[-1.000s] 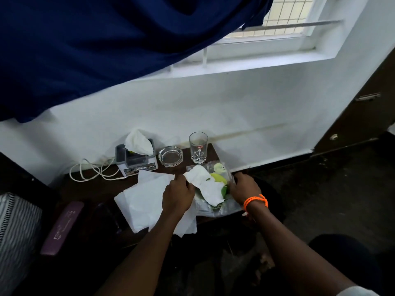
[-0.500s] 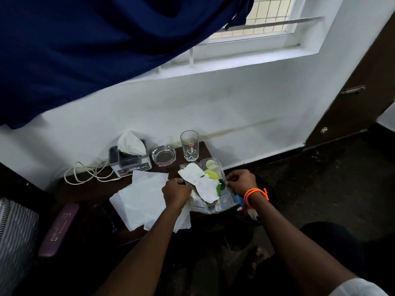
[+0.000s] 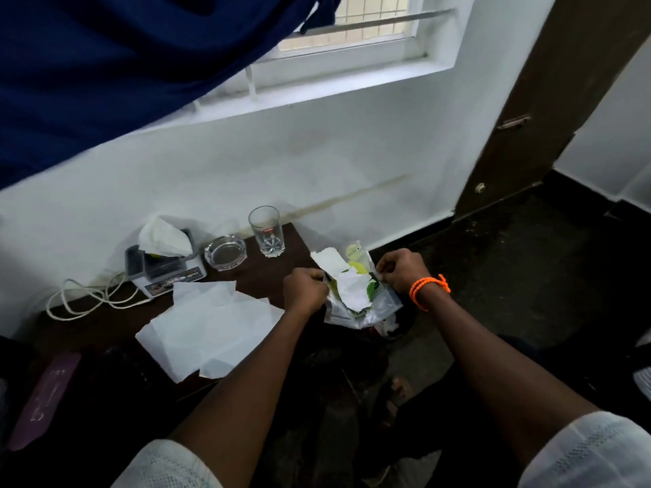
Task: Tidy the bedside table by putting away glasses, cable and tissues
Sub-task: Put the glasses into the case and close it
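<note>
My left hand [image 3: 305,291] and my right hand [image 3: 400,270] each pinch an edge of a clear plastic tissue packet [image 3: 359,290] with green print, held just past the right edge of the dark bedside table [image 3: 271,272]. White tissue [image 3: 347,281] sticks out of the packet's top. Several loose white tissues [image 3: 208,329] lie spread on the table to the left of my left hand. A coiled white cable [image 3: 88,299] lies at the table's far left. A purple glasses case [image 3: 40,399] sits low at the left.
At the back of the table stand a grey tissue box [image 3: 162,264] with a tissue poking up, a glass ashtray [image 3: 225,252] and an empty drinking glass [image 3: 266,231]. A white wall runs behind. Dark floor lies to the right, with a brown door [image 3: 535,110]. Blue cloth [image 3: 105,65] hangs overhead.
Both hands have carried the packet rightward, off the table's right edge. The loose tissues have stayed where they were.
</note>
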Available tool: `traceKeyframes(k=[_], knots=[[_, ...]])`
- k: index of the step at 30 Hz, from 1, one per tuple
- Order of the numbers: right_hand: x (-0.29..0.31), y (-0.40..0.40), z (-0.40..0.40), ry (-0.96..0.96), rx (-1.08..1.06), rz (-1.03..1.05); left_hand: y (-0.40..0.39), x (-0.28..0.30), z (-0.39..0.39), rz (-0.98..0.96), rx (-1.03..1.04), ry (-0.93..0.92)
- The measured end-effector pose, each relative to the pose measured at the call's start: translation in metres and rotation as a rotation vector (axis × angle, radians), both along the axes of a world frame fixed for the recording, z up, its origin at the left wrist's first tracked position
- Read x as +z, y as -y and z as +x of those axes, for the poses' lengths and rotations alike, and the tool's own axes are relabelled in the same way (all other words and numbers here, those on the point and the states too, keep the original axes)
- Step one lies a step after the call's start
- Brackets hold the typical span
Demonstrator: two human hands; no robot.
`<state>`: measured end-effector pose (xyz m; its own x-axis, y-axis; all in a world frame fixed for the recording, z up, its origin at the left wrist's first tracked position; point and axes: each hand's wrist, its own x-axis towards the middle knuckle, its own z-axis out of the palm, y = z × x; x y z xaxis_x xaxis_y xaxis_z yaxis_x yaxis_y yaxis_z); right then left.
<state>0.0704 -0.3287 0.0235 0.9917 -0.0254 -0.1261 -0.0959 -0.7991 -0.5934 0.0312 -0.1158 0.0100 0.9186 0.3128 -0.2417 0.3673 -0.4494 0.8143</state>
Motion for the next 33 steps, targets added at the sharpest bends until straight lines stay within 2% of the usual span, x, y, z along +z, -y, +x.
traceKeyframes(k=[9,18,24,33], knots=[[-0.028,0.052,0.004,-0.103,-0.077,-0.044,0.065,-0.022,0.031,0.125,-0.272,-0.066],[-0.063,0.066,0.018,-0.178,-0.138,-0.061,0.093,-0.06,0.059,0.142,-0.367,-0.139],[-0.077,0.068,0.031,-0.171,-0.167,-0.07,0.101,-0.066,0.072,0.263,-0.441,-0.173],[-0.062,0.036,0.026,-0.147,-0.129,-0.055,0.07,-0.042,0.067,0.282,-0.451,-0.021]])
